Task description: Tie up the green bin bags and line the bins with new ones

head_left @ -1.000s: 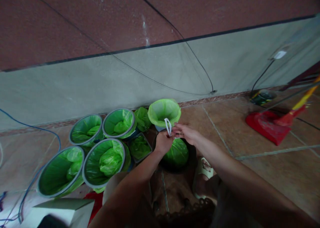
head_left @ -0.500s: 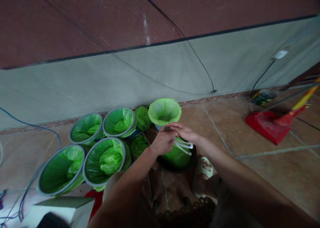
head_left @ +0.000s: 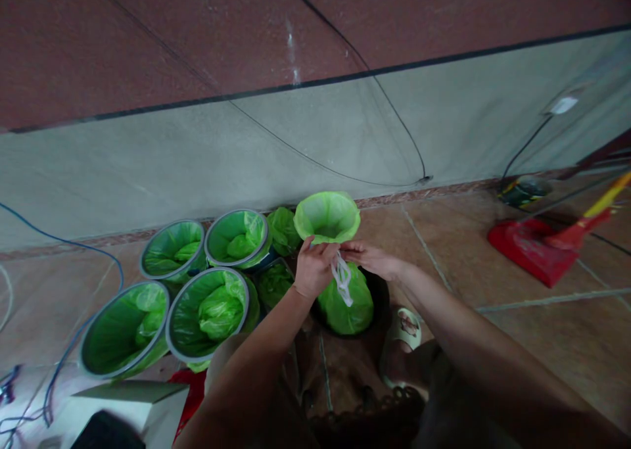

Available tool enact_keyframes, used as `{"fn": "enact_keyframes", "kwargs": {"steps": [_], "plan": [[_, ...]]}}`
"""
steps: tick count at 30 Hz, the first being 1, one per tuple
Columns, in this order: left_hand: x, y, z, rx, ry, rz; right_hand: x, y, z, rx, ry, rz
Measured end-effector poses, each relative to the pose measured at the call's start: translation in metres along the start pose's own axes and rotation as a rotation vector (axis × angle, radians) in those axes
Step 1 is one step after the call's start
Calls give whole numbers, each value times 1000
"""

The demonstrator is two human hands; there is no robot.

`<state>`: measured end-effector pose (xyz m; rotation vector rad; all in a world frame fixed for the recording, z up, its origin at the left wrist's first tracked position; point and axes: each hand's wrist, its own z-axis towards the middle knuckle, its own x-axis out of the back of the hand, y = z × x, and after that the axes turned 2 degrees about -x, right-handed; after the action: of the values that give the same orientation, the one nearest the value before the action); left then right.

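Observation:
My left hand (head_left: 314,269) pinches a white drawstring (head_left: 344,283) near the neck of a green trash bag (head_left: 352,309). The fingertips of my right hand (head_left: 374,259) meet the left ones and close on the same drawstring. Looped ends of the string hang below the fingers. The bag bulges out of a dark round bin (head_left: 380,298) between my feet. Just beyond my hands stands a bin lined with a light green bag (head_left: 328,215); its front is partly hidden by my fingers.
Several grey-rimmed bins (head_left: 207,314) with green liners stand at the left. A bunched green bag (head_left: 283,232) sits by the wall. A red dustpan (head_left: 535,248) and a small dark can (head_left: 524,191) are at the right. A blue cable (head_left: 73,242) and a white box (head_left: 123,403) lie at the left.
My hands have drawn slightly apart, from overlapping to fingertips meeting. The drawstring ends, which stuck out to the right, now hang down, and more of the bag shows.

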<state>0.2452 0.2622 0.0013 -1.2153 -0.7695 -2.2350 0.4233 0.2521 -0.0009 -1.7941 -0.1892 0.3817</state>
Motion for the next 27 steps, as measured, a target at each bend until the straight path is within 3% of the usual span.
{"fn": "enact_keyframes", "kwargs": {"steps": [4,10,14,19,22,24,27], "plan": [[-2,6,-3,-22,17,-6,7,0,-1,-29,-12,-158],[-7,10,-2,-14,-25,-6,-4,-10,-8,106,322,-922],[-7,14,-1,-9,-37,-13,-5,-15,-11,110,469,-1223],[-6,16,-4,-5,-24,-26,23,-19,-11,-128,734,-1271],[-4,14,-4,26,-8,-14,36,-21,-12,-131,870,-1228],[-4,13,-3,48,4,1,34,-18,-12,-113,825,-1123],[-5,13,-2,61,13,32,18,-7,-8,-108,571,-827]]}}
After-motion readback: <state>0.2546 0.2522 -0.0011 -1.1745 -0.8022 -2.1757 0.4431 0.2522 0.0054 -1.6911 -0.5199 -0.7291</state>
